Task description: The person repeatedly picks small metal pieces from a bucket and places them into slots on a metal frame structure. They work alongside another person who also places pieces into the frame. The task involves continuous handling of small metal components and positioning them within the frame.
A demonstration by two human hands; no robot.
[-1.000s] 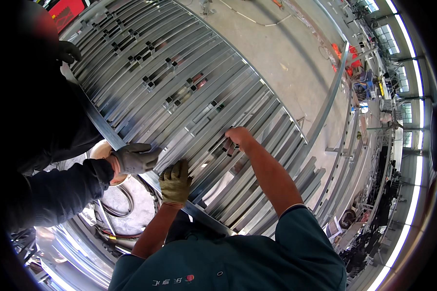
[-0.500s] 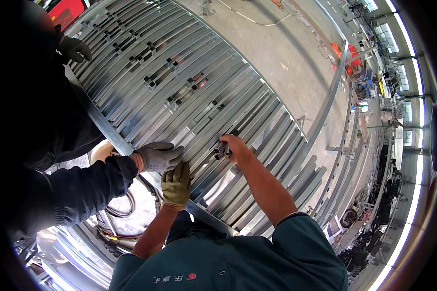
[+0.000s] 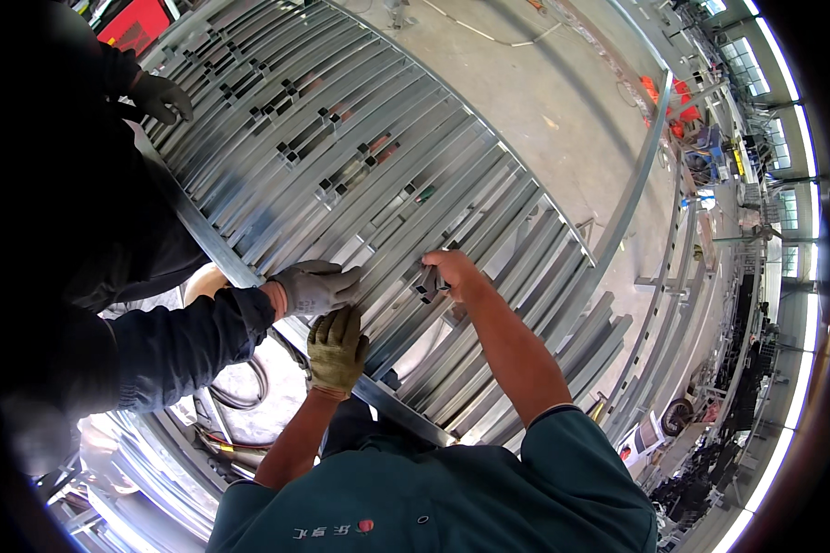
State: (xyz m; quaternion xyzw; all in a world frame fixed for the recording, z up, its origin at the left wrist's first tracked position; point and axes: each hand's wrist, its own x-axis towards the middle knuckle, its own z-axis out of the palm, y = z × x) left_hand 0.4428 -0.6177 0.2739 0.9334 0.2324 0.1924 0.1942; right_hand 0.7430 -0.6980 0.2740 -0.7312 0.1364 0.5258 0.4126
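A bare right hand (image 3: pixel 453 271), mine, is closed around short square metal tubes (image 3: pixel 427 285), their open ends facing me. It sits over the long grey metal tubes (image 3: pixel 392 221) laid side by side across a metal frame (image 3: pixel 214 241). In a yellowish-brown work glove, my left hand (image 3: pixel 337 352) rests at the frame's near edge with its fingers stretched out over the tubes. Its palm is hidden. Right beside its fingertips lies a co-worker's grey-gloved hand (image 3: pixel 315 288), reaching in from the left.
The co-worker's other gloved hand (image 3: pixel 161 98) is near the frame's far left. Several short tube pieces (image 3: pixel 290 152) sit between the long tubes. More tubes (image 3: pixel 599 341) lie to the right. A coiled cable (image 3: pixel 249 387) is below the frame's left side. Concrete floor (image 3: pixel 526 101) stretches beyond.
The view has shifted slightly. The short tubes in my right hand are tilted a little differently. My left hand and the co-worker's nearer hand stay at nearly the same place on the tubes.
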